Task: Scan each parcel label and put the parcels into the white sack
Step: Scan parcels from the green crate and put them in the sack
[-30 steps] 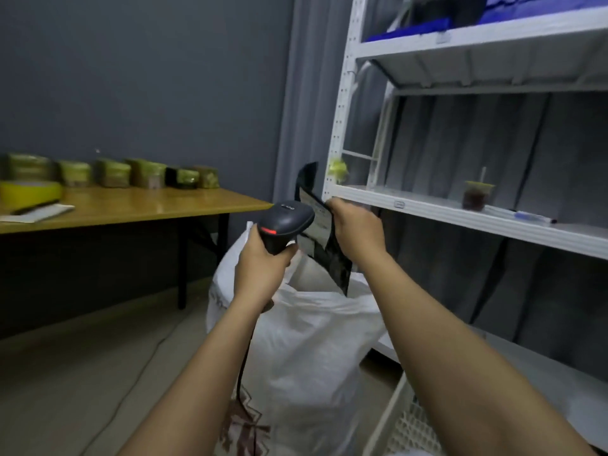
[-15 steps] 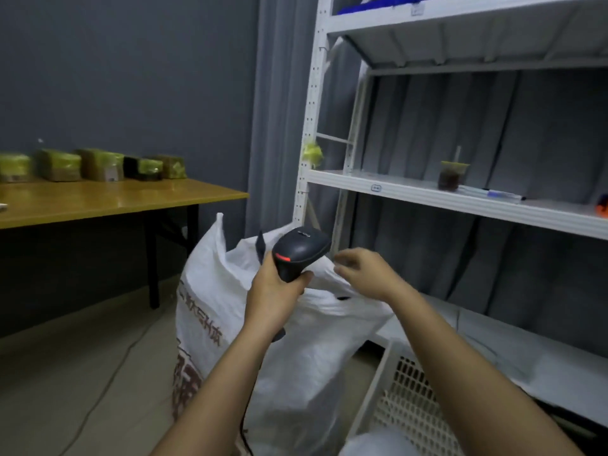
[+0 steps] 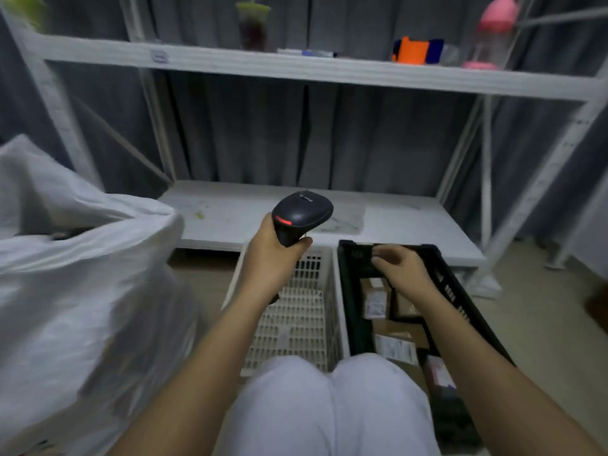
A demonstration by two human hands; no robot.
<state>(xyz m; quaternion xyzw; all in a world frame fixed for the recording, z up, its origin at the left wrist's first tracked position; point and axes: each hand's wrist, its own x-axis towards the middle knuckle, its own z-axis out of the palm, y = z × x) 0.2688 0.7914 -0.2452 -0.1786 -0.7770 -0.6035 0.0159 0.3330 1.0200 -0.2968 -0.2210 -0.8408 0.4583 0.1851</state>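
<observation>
Two hands in the head view, well apart from each other. Left hand (image 3: pixel 269 258) is wrapped around the handle of a dark scanner (image 3: pixel 301 215), holding it upright with a red light showing on the head. Right hand (image 3: pixel 399 268) is reaching down over the far end of a black crate (image 3: pixel 460 291), fingers loosely curled; the shot's too blurry to say whether it's actually gripping anything or just touching the stuff in there, so I can't tell.

Under and behind the right hand, the crate holds several brown parcels (image 3: pixel 394 337) with white labels, lying flat. Between the two forearms sits a white slatted basket (image 3: pixel 296 317), right beside the crate. Way off to the left of the left hand is the white sack (image 3: pixel 75 291), its mouth sagging open, pretty smeared by motion.

Past both hands there's a white metal rack (image 3: pixel 296 70). Its upper board carries a drink cup (image 3: pixel 253 28), an orange and blue thing (image 3: pixel 416 51) and a pink bottle (image 3: pixel 492 34).
</observation>
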